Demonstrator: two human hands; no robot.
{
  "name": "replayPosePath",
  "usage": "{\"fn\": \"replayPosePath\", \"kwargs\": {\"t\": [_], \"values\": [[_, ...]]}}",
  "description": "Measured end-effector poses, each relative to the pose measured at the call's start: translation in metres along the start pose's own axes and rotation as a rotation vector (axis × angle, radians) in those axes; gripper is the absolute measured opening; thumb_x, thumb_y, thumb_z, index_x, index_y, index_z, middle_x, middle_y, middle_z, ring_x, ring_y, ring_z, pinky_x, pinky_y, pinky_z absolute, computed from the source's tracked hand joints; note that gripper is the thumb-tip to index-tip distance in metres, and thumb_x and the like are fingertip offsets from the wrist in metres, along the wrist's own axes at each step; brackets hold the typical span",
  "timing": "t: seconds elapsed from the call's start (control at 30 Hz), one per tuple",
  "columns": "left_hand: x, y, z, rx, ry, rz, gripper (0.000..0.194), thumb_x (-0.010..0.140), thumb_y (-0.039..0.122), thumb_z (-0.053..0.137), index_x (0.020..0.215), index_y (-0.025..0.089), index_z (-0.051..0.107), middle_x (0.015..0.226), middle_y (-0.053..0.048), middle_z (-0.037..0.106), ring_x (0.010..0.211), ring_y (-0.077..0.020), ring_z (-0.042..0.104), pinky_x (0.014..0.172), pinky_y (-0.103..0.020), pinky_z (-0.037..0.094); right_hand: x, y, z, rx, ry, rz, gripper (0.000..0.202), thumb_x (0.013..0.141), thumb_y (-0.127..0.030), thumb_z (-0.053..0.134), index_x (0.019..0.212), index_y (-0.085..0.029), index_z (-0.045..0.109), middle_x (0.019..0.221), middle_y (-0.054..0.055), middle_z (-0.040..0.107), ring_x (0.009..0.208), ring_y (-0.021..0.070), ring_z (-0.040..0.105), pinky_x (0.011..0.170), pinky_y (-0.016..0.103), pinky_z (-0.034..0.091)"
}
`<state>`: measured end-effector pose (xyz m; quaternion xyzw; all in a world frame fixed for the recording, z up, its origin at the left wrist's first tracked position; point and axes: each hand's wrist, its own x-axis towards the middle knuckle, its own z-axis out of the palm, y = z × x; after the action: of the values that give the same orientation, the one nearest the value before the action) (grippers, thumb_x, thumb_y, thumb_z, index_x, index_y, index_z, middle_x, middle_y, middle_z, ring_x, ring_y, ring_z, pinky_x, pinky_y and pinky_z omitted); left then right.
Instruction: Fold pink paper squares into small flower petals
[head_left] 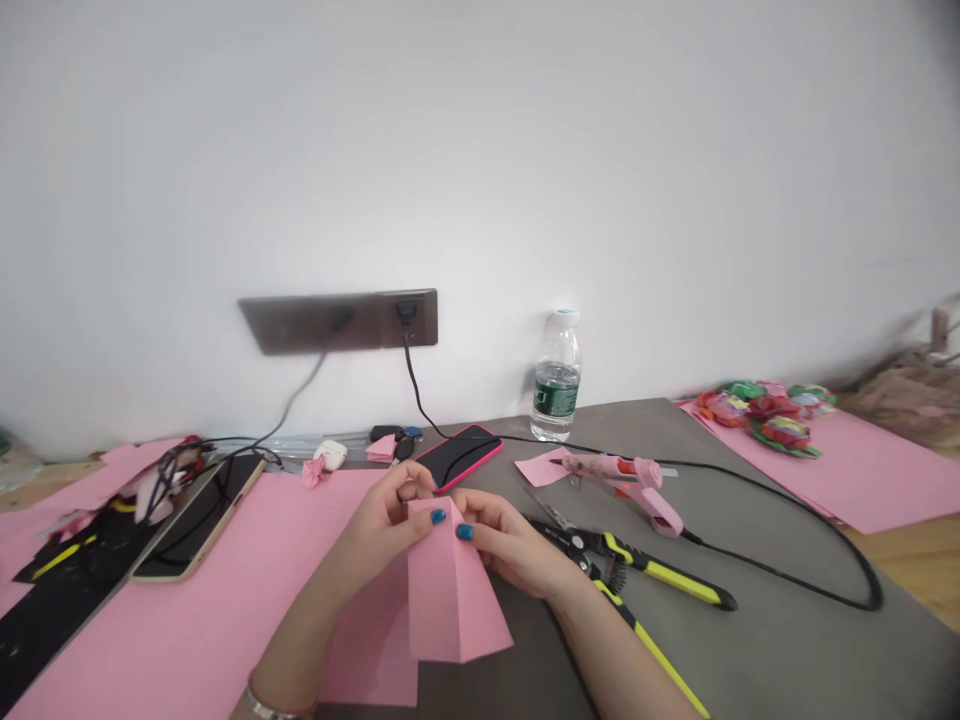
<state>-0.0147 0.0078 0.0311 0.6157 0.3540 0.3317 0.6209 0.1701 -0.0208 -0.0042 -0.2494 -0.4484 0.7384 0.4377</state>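
Note:
A creased piece of pink paper [442,610] hangs upright between my hands, a fold running down its middle. My left hand [394,515] pinches its upper left part, thumb on the near face. On the upper right, my right hand [502,540] grips it the same way, and the two thumbs almost meet at the fold. The fingertips behind the paper are partly hidden. Below and to the left lies a large pink sheet [247,560]. Right of my right hand are pliers with yellow and black handles [652,570] and a pink glue gun [637,485] with a black cord.
A water bottle [556,385] stands by the wall. A pink-edged phone [461,455] lies behind my hands, another phone [199,520] to the left. Colourful paper flowers [772,410] rest on pink sheets [892,470] at right. A black cable runs from the wall socket [409,315].

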Motion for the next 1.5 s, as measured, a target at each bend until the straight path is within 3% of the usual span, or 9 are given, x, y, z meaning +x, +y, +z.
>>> {"fn": "replayPosePath", "kwargs": {"t": [0.17, 0.33, 0.47, 0.6, 0.73, 0.9, 1.03, 1.3, 1.5], "values": [[0.004, -0.002, 0.002, -0.231, 0.197, -0.115, 0.046, 0.077, 0.053, 0.069, 0.108, 0.023, 0.055, 0.076, 0.003, 0.058, 0.060, -0.0108, 0.050, 0.056, -0.021, 0.038, 0.006, 0.003, -0.002, -0.020, 0.227, -0.132, 0.033, 0.078, -0.044, 0.075, 0.078, -0.018, 0.055, 0.070, -0.004, 0.054, 0.055, 0.0075, 0.043, 0.053, 0.017, 0.032], [0.005, 0.001, 0.005, -0.186, 0.012, -0.166, 0.051, 0.067, 0.046, 0.081, 0.105, 0.015, 0.068, 0.087, -0.006, 0.068, 0.074, -0.0174, 0.060, 0.064, -0.026, 0.046, 0.013, 0.001, -0.001, 0.162, 0.421, -0.349, 0.028, 0.074, -0.036, 0.079, 0.083, -0.023, 0.055, 0.076, -0.003, 0.064, 0.062, 0.0126, 0.055, 0.058, 0.022, 0.043], [0.008, -0.002, 0.006, -0.064, 0.101, -0.024, 0.038, 0.079, 0.043, 0.070, 0.107, 0.018, 0.070, 0.106, -0.010, 0.070, 0.100, -0.0253, 0.060, 0.082, -0.031, 0.047, 0.013, 0.001, 0.000, 0.152, 0.393, -0.352, 0.029, 0.075, -0.033, 0.078, 0.098, -0.024, 0.062, 0.092, 0.002, 0.068, 0.074, 0.0166, 0.060, 0.068, 0.027, 0.047], [0.006, -0.004, -0.004, 0.134, 0.205, 0.023, 0.030, 0.088, 0.043, 0.056, 0.097, 0.018, 0.069, 0.093, -0.005, 0.068, 0.088, -0.0222, 0.059, 0.079, -0.030, 0.046, 0.009, 0.001, -0.004, 0.184, 0.313, -0.251, 0.029, 0.076, -0.045, 0.075, 0.090, -0.022, 0.063, 0.084, 0.001, 0.066, 0.070, 0.0146, 0.057, 0.066, 0.025, 0.044], [-0.004, 0.003, -0.016, 0.279, 0.021, -0.027, 0.029, 0.090, 0.039, 0.049, 0.080, 0.019, 0.066, 0.081, -0.003, 0.062, 0.081, -0.0203, 0.053, 0.071, -0.027, 0.042, 0.003, -0.002, -0.003, 0.212, 0.105, -0.100, 0.051, 0.074, -0.067, 0.065, 0.088, -0.019, 0.064, 0.083, 0.003, 0.064, 0.072, 0.0168, 0.056, 0.070, 0.026, 0.043], [-0.010, 0.009, -0.011, 0.374, -0.253, -0.106, 0.030, 0.091, 0.035, 0.046, 0.072, 0.019, 0.062, 0.068, 0.000, 0.051, 0.066, -0.0165, 0.042, 0.058, -0.025, 0.032, -0.001, -0.002, -0.001, -0.005, 0.024, 0.086, 0.038, 0.076, -0.052, 0.072, 0.077, -0.017, 0.059, 0.066, -0.004, 0.047, 0.055, 0.0090, 0.037, 0.054, 0.020, 0.028], [-0.008, 0.004, -0.007, 0.404, -0.297, -0.069, 0.027, 0.091, 0.031, 0.046, 0.071, 0.019, 0.060, 0.064, 0.001, 0.043, 0.062, -0.0152, 0.035, 0.055, -0.026, 0.026, 0.000, -0.001, -0.002, -0.233, 0.024, 0.105, 0.036, 0.079, -0.047, 0.071, 0.072, -0.018, 0.052, 0.062, -0.007, 0.036, 0.054, 0.0077, 0.025, 0.050, 0.021, 0.017], [-0.007, 0.007, -0.004, 0.419, -0.326, -0.081, 0.036, 0.092, 0.042, 0.045, 0.064, 0.019, 0.044, 0.063, 0.004, 0.028, 0.059, -0.0126, 0.026, 0.053, -0.027, 0.019, -0.001, -0.005, 0.002, -0.351, 0.030, 0.056, 0.033, 0.081, -0.046, 0.065, 0.071, -0.017, 0.052, 0.062, -0.006, 0.034, 0.056, 0.0086, 0.024, 0.052, 0.023, 0.017], [-0.008, 0.008, -0.003, 0.428, -0.325, -0.065, 0.037, 0.094, 0.042, 0.043, 0.065, 0.019, 0.043, 0.063, 0.004, 0.029, 0.060, -0.0130, 0.027, 0.054, -0.027, 0.021, -0.001, -0.003, 0.003, -0.343, 0.062, -0.005, 0.037, 0.081, -0.049, 0.066, 0.068, -0.017, 0.054, 0.063, -0.005, 0.038, 0.057, 0.0088, 0.029, 0.052, 0.022, 0.020]]}}
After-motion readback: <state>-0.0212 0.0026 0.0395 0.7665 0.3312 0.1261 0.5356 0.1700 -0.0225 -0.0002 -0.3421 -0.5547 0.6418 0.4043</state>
